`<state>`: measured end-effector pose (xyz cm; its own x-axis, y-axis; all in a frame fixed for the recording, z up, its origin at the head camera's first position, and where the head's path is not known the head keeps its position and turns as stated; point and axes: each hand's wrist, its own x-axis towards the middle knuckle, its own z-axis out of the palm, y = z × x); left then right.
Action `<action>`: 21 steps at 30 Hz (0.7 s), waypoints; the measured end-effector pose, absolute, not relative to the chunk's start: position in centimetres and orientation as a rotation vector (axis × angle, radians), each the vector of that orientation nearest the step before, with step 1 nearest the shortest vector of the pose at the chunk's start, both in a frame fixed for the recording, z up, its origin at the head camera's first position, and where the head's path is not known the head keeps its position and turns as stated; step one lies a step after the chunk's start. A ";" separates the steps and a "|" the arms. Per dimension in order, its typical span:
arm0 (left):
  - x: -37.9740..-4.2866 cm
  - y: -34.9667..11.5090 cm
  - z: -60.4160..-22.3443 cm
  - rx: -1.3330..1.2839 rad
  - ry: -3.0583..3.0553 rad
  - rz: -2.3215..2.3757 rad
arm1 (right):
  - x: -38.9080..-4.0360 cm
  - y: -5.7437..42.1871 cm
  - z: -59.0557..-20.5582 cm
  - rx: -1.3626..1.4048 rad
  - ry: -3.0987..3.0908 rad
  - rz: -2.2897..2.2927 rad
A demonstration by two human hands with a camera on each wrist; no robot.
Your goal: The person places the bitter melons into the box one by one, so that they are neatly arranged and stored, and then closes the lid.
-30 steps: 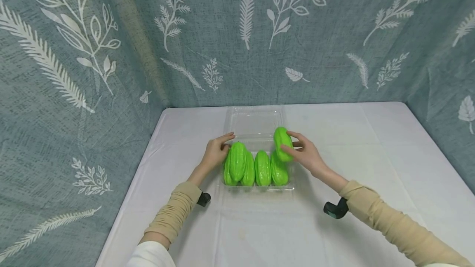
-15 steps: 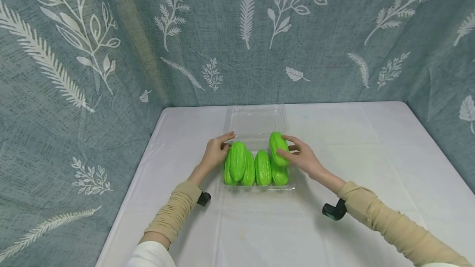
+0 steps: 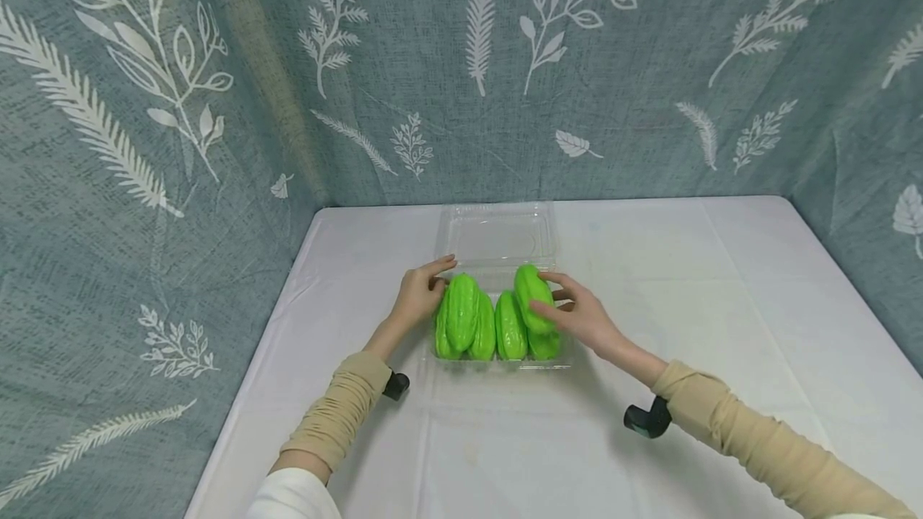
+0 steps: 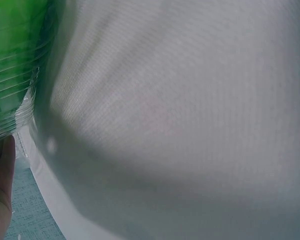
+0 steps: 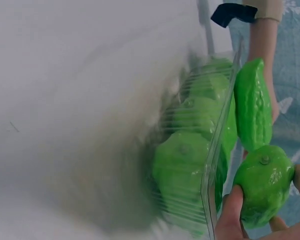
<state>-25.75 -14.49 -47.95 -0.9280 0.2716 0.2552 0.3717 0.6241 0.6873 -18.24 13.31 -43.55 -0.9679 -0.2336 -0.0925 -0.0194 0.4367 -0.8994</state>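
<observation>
A bright green bitter melon (image 3: 531,295) with a bumpy, ridged skin is held in my right hand (image 3: 587,319), thumb on the near side and fingers on the far side. It sits above another bitter melon (image 3: 544,345) at the right end of a clear plastic box (image 3: 505,364). My left hand (image 3: 418,299) rests at the box's back left corner, its index finger stretched toward the hinge. Inside the box stand several bitter melons in a row; one melon (image 3: 461,313) lies on top at the left. In the right wrist view the held melon (image 5: 265,185) rises above the rim.
The box's clear lid (image 3: 497,235) lies folded back on the white tablecloth (image 3: 685,287). Blue-grey curtains (image 3: 447,126) with white leaf prints stand behind and at the sides. Black wrist cameras hang under both forearms, such as the right camera (image 3: 647,417).
My right hand has moved left and toward me with the bitter melon, lowering it over the right end of the box. My left hand has stayed in place.
</observation>
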 end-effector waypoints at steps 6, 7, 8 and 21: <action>-25.7 -14.5 -47.8 -0.549 -2.710 -1.192 | -17.9 12.8 -43.7 -0.263 2.572 -1.477; -25.7 -14.6 -47.9 -0.550 -2.710 -1.192 | -17.8 12.7 -43.8 -0.264 2.591 -1.457; -25.7 -14.6 -47.9 -0.548 -2.711 -1.195 | -17.7 12.6 -43.8 -0.267 2.610 -1.436; -25.6 -14.5 -47.8 -0.536 -2.719 -1.204 | -17.1 12.2 -43.4 -0.314 2.619 -1.351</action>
<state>-25.60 -14.50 -47.82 -0.9301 0.2707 0.2481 0.3657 0.6207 0.6936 -17.08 12.23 -43.42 -0.9619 -0.2665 -0.0604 -0.1052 0.5652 -0.8182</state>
